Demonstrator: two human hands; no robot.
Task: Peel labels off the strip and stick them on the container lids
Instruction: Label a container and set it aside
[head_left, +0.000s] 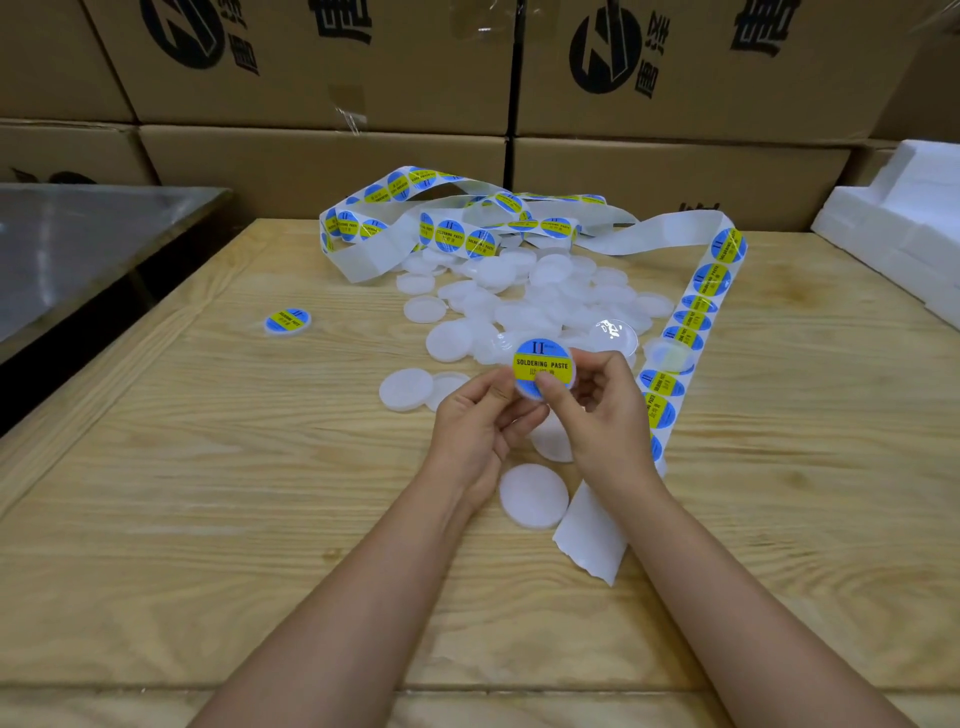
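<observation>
Both hands hold one white lid (543, 365) above the table; a blue and yellow "SOLDERING PASTE" label covers its top. My left hand (480, 431) grips it from the left and below. My right hand (597, 410) pinches it, thumb pressing on the label's lower edge. The label strip (698, 306) runs from a tangled heap at the back down the right side to a bare torn end (592, 540) near my right wrist. A pile of plain white lids (524, 306) lies behind my hands. One labelled lid (287, 321) sits apart at the left.
Single plain lids lie close by: one (533, 495) under my wrists, two (407, 389) left of my hands. The wooden table (208, 519) is bounded by cardboard boxes (322, 67) at the back, white foam blocks (904, 234) at the right, a metal surface (78, 244) at the left.
</observation>
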